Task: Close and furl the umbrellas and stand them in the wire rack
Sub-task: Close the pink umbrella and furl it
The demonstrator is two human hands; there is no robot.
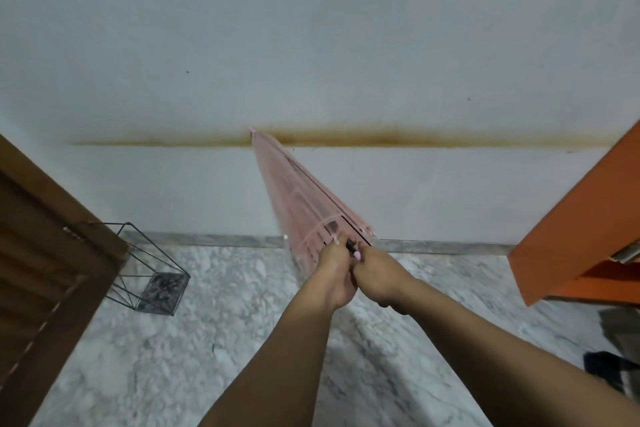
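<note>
Plain pink umbrella, no lettering

The long folded fabric umbrella you're holding is pale pink with lighter pink stripes near its rim, and the bit of handle between your hands is black with a lilac tip. Off to the left of your left hand, the thin wire rack is black. The polished stone floor under your arms is white-and-grey marbling. The plaster wall past your fingers is pale grey-blue with a rusty brown streak.
</note>
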